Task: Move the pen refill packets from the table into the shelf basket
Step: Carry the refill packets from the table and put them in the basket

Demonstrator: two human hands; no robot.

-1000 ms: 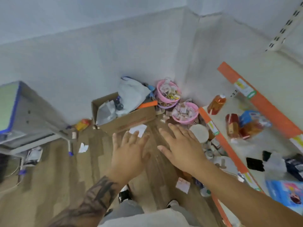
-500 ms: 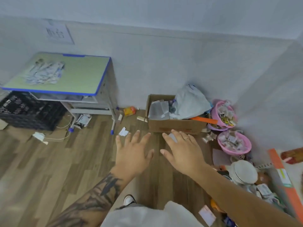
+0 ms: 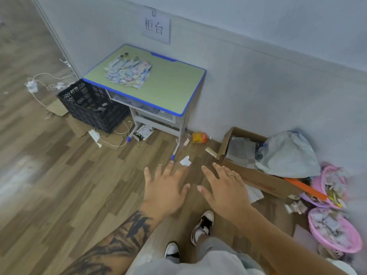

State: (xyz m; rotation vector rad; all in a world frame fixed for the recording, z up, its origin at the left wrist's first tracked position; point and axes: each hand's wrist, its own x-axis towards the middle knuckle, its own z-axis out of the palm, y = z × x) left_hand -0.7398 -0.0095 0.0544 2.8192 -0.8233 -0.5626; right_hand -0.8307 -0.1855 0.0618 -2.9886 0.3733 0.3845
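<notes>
Since the earlier frame the view has swung left, so the small worktop now sits in full sight up and ahead of both hands, where before it lay off to the side. Both hands are held out in front of the person at about the same spot in the view as before.

On the worktop's green surface lies a loose heap of pen refill packets, well ahead of the hands and slightly to their left. They are piled near the back edge, untouched. The shelf basket is not in sight.

Neither hand carries anything. The left hand has its grip spread, fingers straight and fanned, palm down over the wooden floor. The right hand, just beside it, is spread the same way, with a ring on one finger. Held flat and empty like this, they look ready to reach for the heap, which suggests the person is walking up for a load.

Right of the right hand sits a cardboard box with a grey bag, then pink tubs. A black crate stands left of the worktop.
</notes>
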